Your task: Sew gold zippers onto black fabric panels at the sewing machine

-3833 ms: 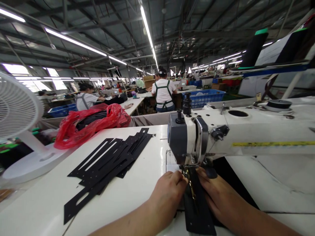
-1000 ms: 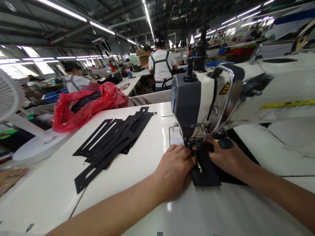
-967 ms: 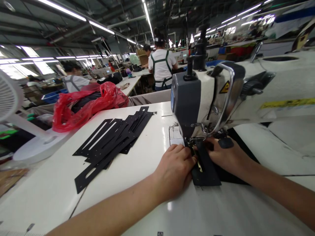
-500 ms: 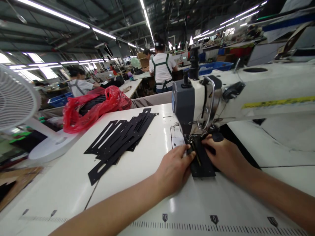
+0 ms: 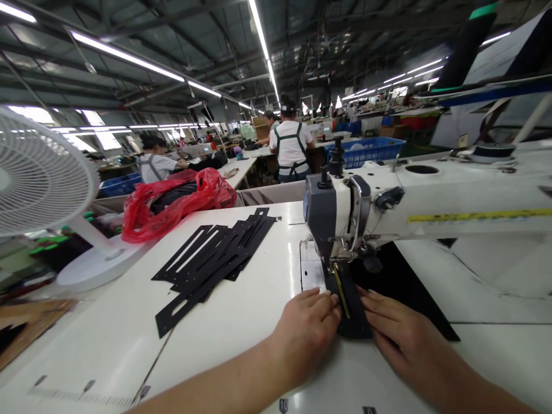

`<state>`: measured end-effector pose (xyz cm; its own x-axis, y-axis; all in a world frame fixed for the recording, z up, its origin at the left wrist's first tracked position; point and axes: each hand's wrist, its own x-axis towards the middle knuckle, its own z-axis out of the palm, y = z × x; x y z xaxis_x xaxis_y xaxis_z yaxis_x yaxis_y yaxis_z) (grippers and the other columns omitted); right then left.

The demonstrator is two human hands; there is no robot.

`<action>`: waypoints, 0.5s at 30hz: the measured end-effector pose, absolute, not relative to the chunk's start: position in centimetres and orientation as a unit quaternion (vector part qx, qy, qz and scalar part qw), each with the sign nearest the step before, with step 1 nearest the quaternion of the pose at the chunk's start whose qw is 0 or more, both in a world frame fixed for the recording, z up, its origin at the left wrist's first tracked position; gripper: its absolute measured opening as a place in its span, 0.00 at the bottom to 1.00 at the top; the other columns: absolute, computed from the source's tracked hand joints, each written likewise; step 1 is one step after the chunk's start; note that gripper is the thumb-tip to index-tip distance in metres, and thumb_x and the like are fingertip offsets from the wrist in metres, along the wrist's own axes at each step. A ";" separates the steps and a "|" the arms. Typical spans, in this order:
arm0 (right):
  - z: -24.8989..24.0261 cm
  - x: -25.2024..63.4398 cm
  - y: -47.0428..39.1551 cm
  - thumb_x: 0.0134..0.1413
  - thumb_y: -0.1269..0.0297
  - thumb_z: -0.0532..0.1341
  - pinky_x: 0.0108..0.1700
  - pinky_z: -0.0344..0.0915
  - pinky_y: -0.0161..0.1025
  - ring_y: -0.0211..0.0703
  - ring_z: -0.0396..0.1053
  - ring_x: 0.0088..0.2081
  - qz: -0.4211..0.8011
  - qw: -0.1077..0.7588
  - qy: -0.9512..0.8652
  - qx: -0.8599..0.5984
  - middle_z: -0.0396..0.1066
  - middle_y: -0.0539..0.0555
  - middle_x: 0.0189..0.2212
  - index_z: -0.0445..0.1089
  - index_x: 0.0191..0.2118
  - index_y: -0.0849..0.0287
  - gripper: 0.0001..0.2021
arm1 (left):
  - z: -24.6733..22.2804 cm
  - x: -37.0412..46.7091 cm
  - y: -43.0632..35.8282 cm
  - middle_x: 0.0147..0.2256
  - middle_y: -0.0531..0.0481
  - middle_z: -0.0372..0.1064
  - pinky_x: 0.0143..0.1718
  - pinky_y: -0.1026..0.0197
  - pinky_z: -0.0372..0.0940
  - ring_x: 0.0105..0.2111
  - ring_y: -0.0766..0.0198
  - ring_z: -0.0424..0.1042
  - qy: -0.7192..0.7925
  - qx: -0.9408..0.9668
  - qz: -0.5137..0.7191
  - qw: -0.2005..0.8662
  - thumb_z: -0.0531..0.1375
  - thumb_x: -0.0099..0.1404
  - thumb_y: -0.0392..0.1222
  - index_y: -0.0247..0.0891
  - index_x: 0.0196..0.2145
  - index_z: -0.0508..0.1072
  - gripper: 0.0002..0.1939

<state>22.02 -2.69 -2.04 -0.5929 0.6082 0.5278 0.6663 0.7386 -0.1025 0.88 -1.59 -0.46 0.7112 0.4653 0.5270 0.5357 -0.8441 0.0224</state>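
A black strip with a gold-toothed zipper (image 5: 344, 294) lies under the presser foot of a white and grey sewing machine (image 5: 321, 210); its near end points toward me. My left hand (image 5: 307, 330) is closed, its bent fingertips pressing the strip's left edge beside the zipper. Along the right edge, my right hand (image 5: 399, 333) holds the strip with fingers pressed together, the thumb mostly hidden. A larger black panel (image 5: 416, 299) lies flat to the right, partly beneath the machine head. Left of the machine is a loose pile of black cut-out pieces (image 5: 215, 250) with slots.
A white fan (image 5: 92, 259) stands at the left beside a red plastic bag (image 5: 172, 201) with dark material inside. Beyond the table are a blue crate (image 5: 371, 150) and a person (image 5: 291, 146) with a green-strapped apron, back turned. A ruler scale (image 5: 81, 395) runs along the near edge.
Both hands have moved back toward me from the presser foot, along with the strip, and more of the zipper shows. The view has tilted up slightly.
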 end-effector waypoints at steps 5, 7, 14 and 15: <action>-1.7 22.1 -2.7 0.53 0.78 0.49 0.52 0.64 0.41 0.44 0.64 0.52 -0.056 0.275 -0.893 -0.353 0.69 0.59 0.48 0.70 0.47 0.62 0.19 | -0.5 1.2 -1.4 0.39 0.43 0.72 0.46 0.55 0.68 0.39 0.60 0.72 -0.273 -0.922 -0.256 0.099 0.47 0.67 0.31 0.30 0.37 0.71 0.13; -1.4 21.9 -2.6 0.52 0.78 0.49 0.52 0.65 0.39 0.43 0.66 0.50 -0.058 0.290 -0.890 -0.348 0.71 0.59 0.46 0.71 0.45 0.62 0.19 | -0.8 1.3 -1.3 0.38 0.44 0.73 0.45 0.56 0.68 0.39 0.61 0.72 -0.276 -0.919 -0.259 0.111 0.46 0.68 0.32 0.31 0.37 0.71 0.14; -0.9 21.4 -2.4 0.52 0.77 0.48 0.49 0.67 0.39 0.44 0.70 0.46 -0.064 0.316 -0.879 -0.351 0.73 0.58 0.42 0.73 0.39 0.61 0.18 | -0.9 1.3 -1.1 0.36 0.46 0.73 0.45 0.57 0.67 0.37 0.63 0.73 -0.282 -0.915 -0.265 0.117 0.45 0.70 0.33 0.31 0.36 0.71 0.15; -0.9 21.4 -2.3 0.52 0.77 0.48 0.49 0.67 0.39 0.44 0.70 0.46 -0.063 0.317 -0.878 -0.353 0.73 0.58 0.42 0.73 0.39 0.61 0.18 | -0.8 1.3 -1.0 0.36 0.46 0.73 0.45 0.57 0.67 0.36 0.63 0.73 -0.280 -0.916 -0.262 0.115 0.45 0.70 0.33 0.31 0.36 0.71 0.15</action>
